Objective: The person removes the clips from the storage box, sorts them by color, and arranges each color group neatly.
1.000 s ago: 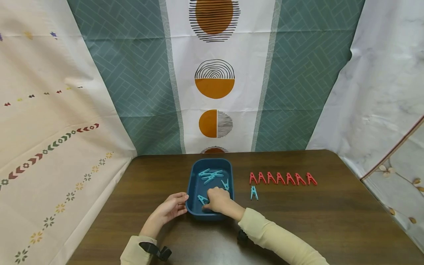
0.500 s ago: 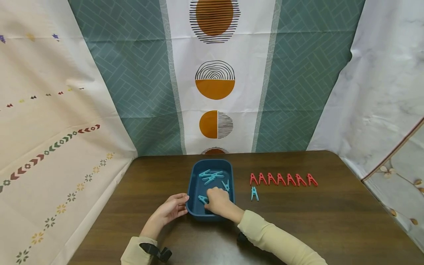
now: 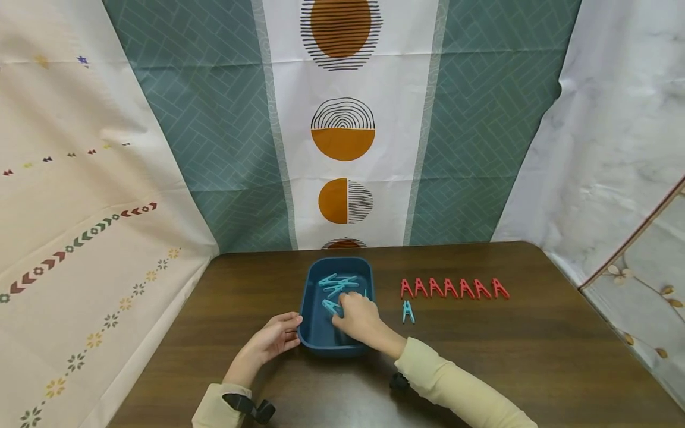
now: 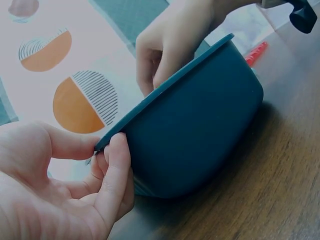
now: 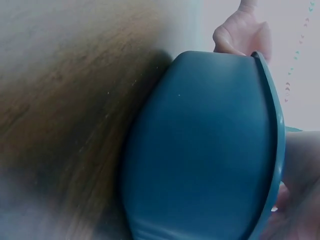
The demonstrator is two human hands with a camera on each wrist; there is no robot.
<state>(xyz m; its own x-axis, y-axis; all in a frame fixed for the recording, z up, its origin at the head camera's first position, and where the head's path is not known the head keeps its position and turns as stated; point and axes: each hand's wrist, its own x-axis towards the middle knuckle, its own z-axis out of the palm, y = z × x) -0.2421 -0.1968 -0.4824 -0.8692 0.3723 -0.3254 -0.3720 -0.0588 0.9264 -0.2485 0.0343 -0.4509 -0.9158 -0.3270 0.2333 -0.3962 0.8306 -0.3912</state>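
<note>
A dark blue tray point(image 3: 310, 286) sits on the brown table with several teal clothespins point(image 3: 338, 282) at its far end. My left hand point(image 3: 279, 336) pinches the tray's near left rim between thumb and fingers, as the left wrist view shows of that left hand point(image 4: 107, 157) on the tray point(image 4: 200, 125). My right hand point(image 3: 342, 314) reaches inside the tray and pinches a teal clothespin point(image 3: 330, 306), lifted off the tray floor. In the right wrist view only the tray's outer wall point(image 5: 200, 150) and my left hand's fingers point(image 5: 245, 32) are clear.
Several red clothespins point(image 3: 452, 288) stand in a row on the table right of the tray. One teal clothespin point(image 3: 408, 311) lies just below the row's left end. Patterned cloth hangs behind the table and at both sides.
My right hand has moved from the tray's near end toward its middle, and the teal clothespin at its fingertips has come along. The left hand keeps its hold on the rim.
</note>
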